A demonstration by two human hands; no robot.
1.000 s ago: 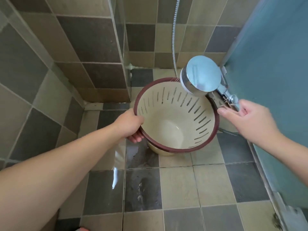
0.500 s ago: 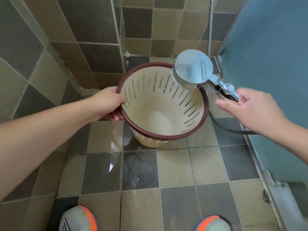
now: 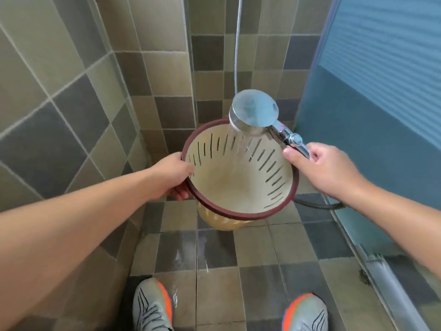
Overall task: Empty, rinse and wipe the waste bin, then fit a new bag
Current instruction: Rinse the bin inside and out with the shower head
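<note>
A cream waste bin [image 3: 238,182] with slotted walls and a dark red rim is held off the tiled floor, mouth tilted toward me. It holds no rubbish. My left hand [image 3: 173,175] grips the rim on its left side, fingers under the edge. My right hand [image 3: 322,168] grips the handle of a chrome shower head [image 3: 254,112], which hangs over the bin's far right rim. Thin streams of water fall from the head into the bin.
Tiled walls close in on the left and back. A blue frosted shower door [image 3: 372,120] stands on the right, with its metal track [image 3: 391,290] at floor level. The shower hose [image 3: 319,205] loops under my right wrist. My two shoes [image 3: 152,306] stand on wet floor tiles.
Water now runs from the shower head into the bin. The view has tipped down and back, bringing both shoes into sight. The left hand keeps its hold on the rim.
</note>
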